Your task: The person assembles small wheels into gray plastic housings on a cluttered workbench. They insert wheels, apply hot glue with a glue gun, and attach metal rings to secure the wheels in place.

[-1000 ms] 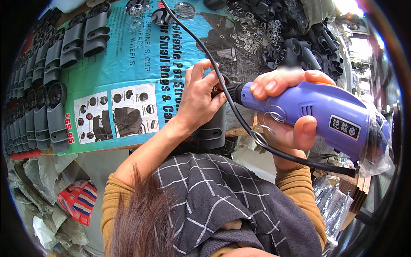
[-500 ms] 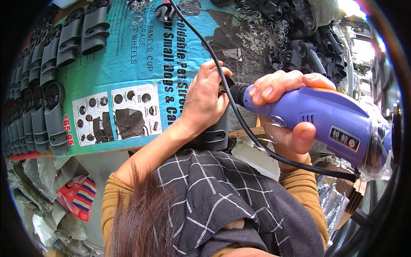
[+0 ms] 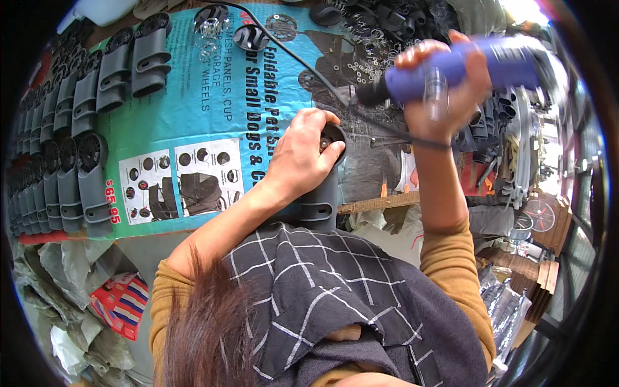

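Note:
My left hand [image 3: 303, 155] is wrapped around the round end of a grey plastic bracket [image 3: 319, 203], which lies at the table's near edge with its lower end toward me. My thumb rests by a small metal fitting in the bracket's round recess. Up to the right, my right hand [image 3: 445, 97] grips a purple corded electric screwdriver [image 3: 503, 61], somewhat blurred by motion. Its black tip [image 3: 374, 93] points left and stands apart from the bracket. The black cord [image 3: 296, 55] runs from the far edge over the table toward my right wrist.
Rows of similar grey brackets [image 3: 84, 103] stand at the left. Small washers [image 3: 361, 68], springs and dark plastic parts [image 3: 406, 22] are heaped at the far right. A printed cardboard sheet [image 3: 187, 116] covers the table. Plastic bags [image 3: 71, 264] lie at the lower left.
My right hand has lifted the electric screwdriver up and away from the bracket, drawing the cord off my left hand. My left hand still holds the bracket, now lying slightly lower.

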